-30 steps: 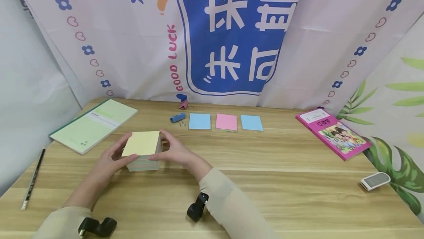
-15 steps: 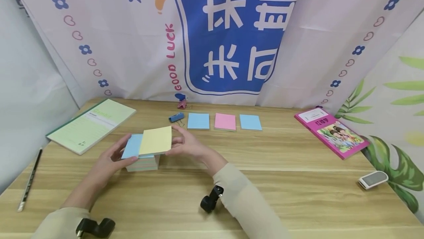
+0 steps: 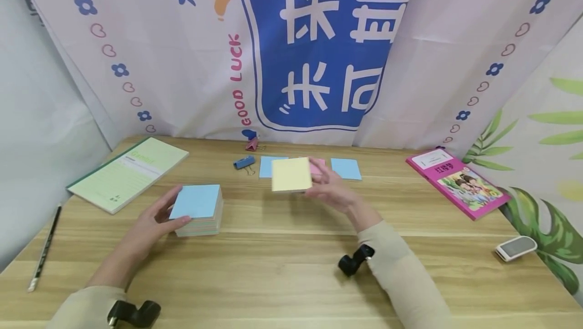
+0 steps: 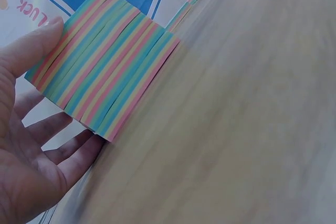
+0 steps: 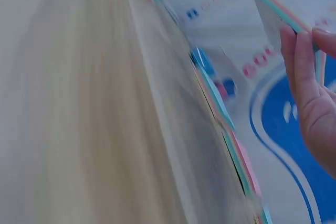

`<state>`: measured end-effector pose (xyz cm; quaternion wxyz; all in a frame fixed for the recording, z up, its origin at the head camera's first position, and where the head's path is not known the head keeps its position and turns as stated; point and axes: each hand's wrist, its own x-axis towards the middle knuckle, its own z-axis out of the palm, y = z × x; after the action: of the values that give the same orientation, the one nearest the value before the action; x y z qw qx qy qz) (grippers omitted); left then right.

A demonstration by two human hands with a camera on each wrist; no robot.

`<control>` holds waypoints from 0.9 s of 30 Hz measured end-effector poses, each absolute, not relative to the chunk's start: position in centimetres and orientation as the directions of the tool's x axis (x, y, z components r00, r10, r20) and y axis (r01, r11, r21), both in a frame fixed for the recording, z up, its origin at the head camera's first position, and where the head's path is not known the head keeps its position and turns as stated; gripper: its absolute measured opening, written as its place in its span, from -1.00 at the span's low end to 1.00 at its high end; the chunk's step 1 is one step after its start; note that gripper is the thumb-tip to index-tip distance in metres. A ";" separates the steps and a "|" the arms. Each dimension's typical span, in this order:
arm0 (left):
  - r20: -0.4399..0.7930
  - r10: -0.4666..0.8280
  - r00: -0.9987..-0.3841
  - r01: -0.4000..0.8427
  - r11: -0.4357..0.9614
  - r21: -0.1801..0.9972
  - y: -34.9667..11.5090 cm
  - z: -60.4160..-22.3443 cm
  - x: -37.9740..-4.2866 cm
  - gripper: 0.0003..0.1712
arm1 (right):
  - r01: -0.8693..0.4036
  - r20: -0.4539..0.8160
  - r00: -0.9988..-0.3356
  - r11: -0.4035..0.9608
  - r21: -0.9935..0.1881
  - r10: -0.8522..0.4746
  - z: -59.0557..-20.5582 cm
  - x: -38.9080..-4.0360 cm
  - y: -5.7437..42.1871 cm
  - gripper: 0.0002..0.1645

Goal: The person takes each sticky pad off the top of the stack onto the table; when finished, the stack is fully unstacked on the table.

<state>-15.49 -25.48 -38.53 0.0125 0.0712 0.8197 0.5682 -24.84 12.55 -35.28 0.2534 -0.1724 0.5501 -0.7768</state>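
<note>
Wood-grain desk, printed cloth behind. Right hand pinches yellow pad by its right side, off the desk, apart from stack. Left hand grips stack from the left. Pad likely light, bendy, may shear; best pinched full-thickness at edges.

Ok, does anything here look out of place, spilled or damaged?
Nothing looks spilled or damaged. Only the banner seems odd: its GOOD LUCK lettering runs sideways. The left hand holds a tidy stack, the right hand a yellow pad.
</note>
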 end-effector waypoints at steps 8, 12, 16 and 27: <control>0.055 0.125 -0.991 0.094 0.332 0.938 -25.6 -38.7 -15.6 -0.13 | 0.238 -0.047 -0.873 -0.340 -0.910 -0.485 -35.0 -27.0 22.7 0.06; 0.063 0.121 -0.991 0.100 0.325 0.940 -25.7 -38.6 -15.6 -0.13 | 0.282 -0.105 -0.901 -0.384 -0.879 -0.422 -35.1 -28.0 26.9 0.04; 0.061 0.115 -0.992 0.096 0.329 0.939 -25.8 -38.5 -15.5 -0.12 | 0.309 -0.146 -0.915 -0.421 -0.853 -0.376 -35.5 -28.8 29.9 0.05; 0.055 0.124 -0.991 0.093 0.325 0.941 -25.5 -38.5 -15.3 -0.12 | 0.396 -0.277 -0.909 -0.438 -0.807 -0.312 -37.2 -29.7 32.9 0.02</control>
<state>-15.29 -25.48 -38.49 0.0136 0.0667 0.8139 0.5770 -29.66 32.93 -37.25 0.2091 0.0431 0.4869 -0.8469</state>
